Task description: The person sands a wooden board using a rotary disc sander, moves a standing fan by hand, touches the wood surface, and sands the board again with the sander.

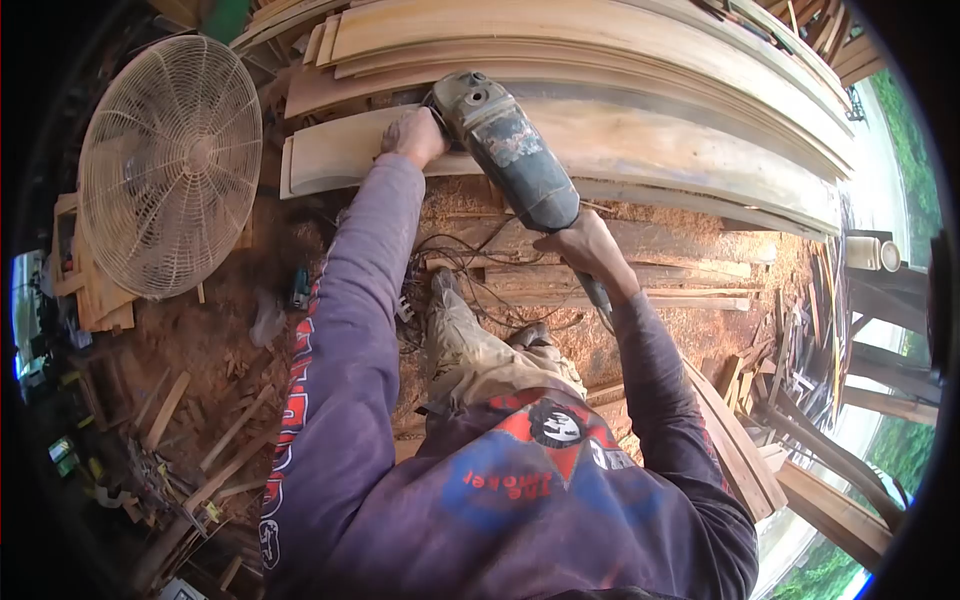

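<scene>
Over the board [680, 150], our closed left hand [415, 137] grips the grinder [520, 165] near its head, our closed right hand [585, 245] its rear.

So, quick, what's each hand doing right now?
Left hand: closed, holding the front of the long, scuffed, dark-grey power tool; exact grip hidden.
Right hand: closed around the tool's rear handle.

Nearer the body than the left hand [413, 137] and right hand [586, 246], red lettering [515, 482] on the sweatshirt [545, 530] reads "The" and apparently "moker"; outlined left-sleeve letters [290, 425] are unclear.
</scene>
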Demonstrator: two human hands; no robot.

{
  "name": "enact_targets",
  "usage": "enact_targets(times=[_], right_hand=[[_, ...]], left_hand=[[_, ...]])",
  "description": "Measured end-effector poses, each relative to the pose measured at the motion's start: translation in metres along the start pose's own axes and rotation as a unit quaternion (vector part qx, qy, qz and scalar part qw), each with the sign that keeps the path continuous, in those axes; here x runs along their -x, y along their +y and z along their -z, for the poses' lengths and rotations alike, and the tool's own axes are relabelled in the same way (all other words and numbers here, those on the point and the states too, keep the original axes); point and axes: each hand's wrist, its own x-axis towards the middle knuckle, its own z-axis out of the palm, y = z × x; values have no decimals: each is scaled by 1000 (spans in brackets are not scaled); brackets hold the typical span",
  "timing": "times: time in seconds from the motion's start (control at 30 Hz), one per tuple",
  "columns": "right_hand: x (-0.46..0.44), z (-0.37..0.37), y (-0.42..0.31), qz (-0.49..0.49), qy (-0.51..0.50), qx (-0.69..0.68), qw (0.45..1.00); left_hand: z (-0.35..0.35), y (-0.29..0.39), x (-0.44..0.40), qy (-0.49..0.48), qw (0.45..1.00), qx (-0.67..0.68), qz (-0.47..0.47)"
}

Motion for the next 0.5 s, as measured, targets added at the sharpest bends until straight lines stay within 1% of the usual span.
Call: enact_targets(times=[0.03, 0.07, 0.1, 0.17, 0.2, 0.23, 0.27, 0.3, 0.37, 0.4, 0.47, 0.5], right_hand=[[2, -8, -12, -6, 3, -16, 1000], [1, -17, -24, 13, 8, -31, 999], [-5, -29, -27, 6, -6, -23, 1000], [-8, -55, -55, 9, -9, 6, 1000], [-8, -69, -70, 6, -9, 15, 1000], [-9, -74, -81, 12, -11, 22, 1000], [-12, -90, -101, 17, -22, 17, 999], [-15, -102, -118, 13, -41, 9, 999], [-23, -120, -149, 44, -66, 26, 996], [-32, -132, -156, 47, -74, 26, 996], [-45, -152, -158, 101, -90, 49, 990], [-48, -155, -166, 92, -83, 50, 991]], left_hand=[[-6, -19, -8, -6, 1000, -15, 3], [-6, -36, -18, -10, 999, -29, 5], [7, -47, -17, -12, 1000, -24, 6], [36, -70, 0, -43, 998, 1, 43], [36, -91, 2, -49, 998, 5, 48], [36, -106, 3, -35, 998, 6, 59], [42, -135, 4, -22, 997, 8, 75], [56, -153, 11, -22, 996, 6, 89], [80, -181, 27, -48, 989, 49, 129], [85, -196, 32, -48, 988, 47, 137], [92, -224, 40, -32, 977, 37, 207], [93, -236, 41, -39, 978, 40, 199]])
